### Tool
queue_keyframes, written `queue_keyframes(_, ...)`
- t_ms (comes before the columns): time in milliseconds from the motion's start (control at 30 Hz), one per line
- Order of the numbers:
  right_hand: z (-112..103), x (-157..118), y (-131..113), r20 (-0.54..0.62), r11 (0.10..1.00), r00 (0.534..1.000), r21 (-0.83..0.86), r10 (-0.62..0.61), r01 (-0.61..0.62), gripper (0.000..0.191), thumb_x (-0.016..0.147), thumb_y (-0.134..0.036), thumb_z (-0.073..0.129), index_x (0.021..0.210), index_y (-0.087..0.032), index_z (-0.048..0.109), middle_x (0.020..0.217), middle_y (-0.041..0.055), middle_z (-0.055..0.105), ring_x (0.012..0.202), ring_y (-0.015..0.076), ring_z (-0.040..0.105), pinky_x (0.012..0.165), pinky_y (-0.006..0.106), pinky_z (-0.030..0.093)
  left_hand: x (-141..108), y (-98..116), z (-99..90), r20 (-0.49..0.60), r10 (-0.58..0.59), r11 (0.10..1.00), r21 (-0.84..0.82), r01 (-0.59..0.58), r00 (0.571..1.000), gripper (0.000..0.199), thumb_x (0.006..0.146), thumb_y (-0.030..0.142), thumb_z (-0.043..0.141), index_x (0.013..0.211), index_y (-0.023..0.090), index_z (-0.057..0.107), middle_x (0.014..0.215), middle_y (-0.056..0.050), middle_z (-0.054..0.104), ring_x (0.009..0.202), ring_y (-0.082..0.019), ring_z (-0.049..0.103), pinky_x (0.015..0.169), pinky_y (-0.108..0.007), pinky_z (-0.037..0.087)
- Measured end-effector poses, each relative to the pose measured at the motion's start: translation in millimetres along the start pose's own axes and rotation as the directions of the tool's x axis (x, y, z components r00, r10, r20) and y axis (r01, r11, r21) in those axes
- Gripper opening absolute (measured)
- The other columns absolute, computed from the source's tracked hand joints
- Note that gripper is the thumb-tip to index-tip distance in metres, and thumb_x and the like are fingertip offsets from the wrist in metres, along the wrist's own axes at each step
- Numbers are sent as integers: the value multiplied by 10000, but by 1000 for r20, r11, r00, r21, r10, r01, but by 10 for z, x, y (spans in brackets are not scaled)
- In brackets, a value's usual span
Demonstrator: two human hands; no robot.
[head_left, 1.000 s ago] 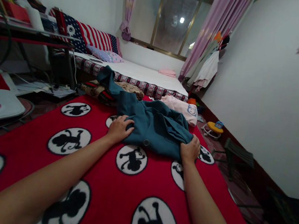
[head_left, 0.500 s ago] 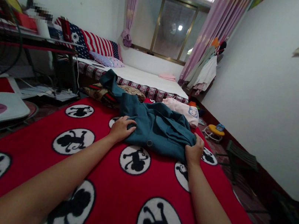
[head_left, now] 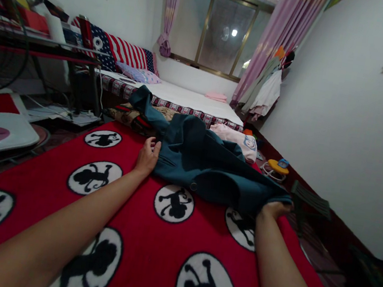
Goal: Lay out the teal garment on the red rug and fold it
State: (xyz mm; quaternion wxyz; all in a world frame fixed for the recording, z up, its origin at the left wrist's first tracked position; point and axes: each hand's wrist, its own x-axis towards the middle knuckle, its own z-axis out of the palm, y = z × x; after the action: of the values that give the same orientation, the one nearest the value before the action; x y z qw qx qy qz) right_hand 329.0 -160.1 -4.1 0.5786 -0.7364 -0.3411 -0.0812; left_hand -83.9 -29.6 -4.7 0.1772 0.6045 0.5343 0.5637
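A teal garment [head_left: 193,153] with a small round button on its front edge lies rumpled across a red blanket [head_left: 148,242] printed with monkey figures in white ovals. Its exact kind is unclear. At the garment's left edge, my left hand [head_left: 146,157] rests with slightly bent fingers and the thumb apart, holding no cloth that I can see. My right hand [head_left: 274,208] grips the right end of the garment, which is pulled outward and slightly raised; the cloth partly hides these fingers. A narrow teal length stretches to the far left over a patterned brown cloth [head_left: 127,117].
Beyond the garment lies a folded pink cloth [head_left: 238,138]. A white-topped bed [head_left: 183,99] stands under the window. On the right are a yellow stool [head_left: 277,167] and a dark folding stool [head_left: 310,199]; a cluttered desk [head_left: 82,55] is on the left.
My right hand has moved right, drawing the garment's right end outward and lifting it. My left hand has come off the cloth and shifted slightly left.
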Motion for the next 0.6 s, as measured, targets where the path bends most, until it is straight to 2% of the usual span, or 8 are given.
queue_keyframes(100, -38, 12, 58, -202, 995, 974, 27, 100, -97, 389, 797, -232, 306, 1047, -162, 596, 898, 122, 652, 937, 261, 625, 797, 394, 522, 10, -44, 26, 72, 10, 999, -33, -7, 997, 539, 867, 428, 561, 1298, 116, 479, 1118, -163, 660, 974, -245, 655, 884, -378, 511)
queue_keyframes(167, -26, -30, 35, -241, 994, 965, 45, 104, -96, 392, 760, -214, 371, 1067, -133, 600, 934, 127, 660, 959, 265, 625, 839, 405, 513, 13, -73, 44, 125, 37, 999, -23, -35, 991, 599, 796, 409, 653, 1293, 118, 490, 1123, -157, 664, 976, -244, 657, 871, -366, 518)
queue_keyframes(233, -8, -95, -56, -202, 999, 979, -6, -37, 36, 446, 710, -209, 473, 1126, -111, 600, 1034, 146, 659, 1030, 291, 605, 920, 445, 476, 13, -88, 49, 167, 74, 997, 21, -78, 983, 581, 751, 371, 699, 1253, 131, 533, 1114, -143, 672, 981, -244, 653, 872, -363, 519)
queue_keyframes(300, 4, -174, -202, -112, 954, 950, -108, -292, 281, 528, 710, -194, 526, 1231, -131, 574, 1183, 162, 622, 1141, 312, 551, 1005, 491, 410, 3, -73, 38, 187, 141, 984, 80, -158, 972, 508, 746, 329, 699, 1205, 150, 577, 1099, -122, 678, 984, -241, 645, 893, -367, 509)
queue_keyframes(367, 14, -256, -364, 4, 840, 851, -161, -524, 518, 543, 789, -179, 492, 1331, -199, 525, 1314, 144, 557, 1234, 302, 487, 1048, 514, 362, -24, -22, 19, 194, 230, 955, 144, -260, 954, 419, 771, 294, 670, 1167, 170, 610, 1090, -103, 679, 996, -242, 630, 925, -379, 490)
queue_keyframes(467, 37, -359, -539, 145, 704, 702, -49, -697, 709, 479, 887, -179, 422, 1335, -303, 537, 1404, 79, 489, 1299, 263, 435, 1074, 498, 347, -79, 94, -1, 214, 331, 911, 182, -371, 919, 313, 861, 292, 567, 1149, 185, 631, 1098, -93, 680, 1042, -248, 608, 962, -391, 462)
queue_keyframes(533, 56, -400, -579, 262, 654, 615, 95, -743, 750, 436, 882, -222, 487, 1303, -304, 572, 1430, 72, 457, 1280, 254, 461, 1063, 458, 379, -95, 159, -2, 229, 310, 924, 154, -349, 923, 351, 895, 327, 529, 1209, 189, 607, 1133, -89, 679, 987, -234, 631, 932, -380, 477)
queue_keyframes(600, 71, -418, -573, 376, 650, 551, 225, -745, 726, 410, 843, -265, 575, 1251, -282, 614, 1383, 83, 498, 1221, 249, 515, 1030, 422, 420, -74, 195, 4, 247, 184, 971, 104, -215, 951, 479, 865, 381, 584, 1300, 184, 547, 1156, -97, 682, 887, -215, 661, 876, -364, 501)
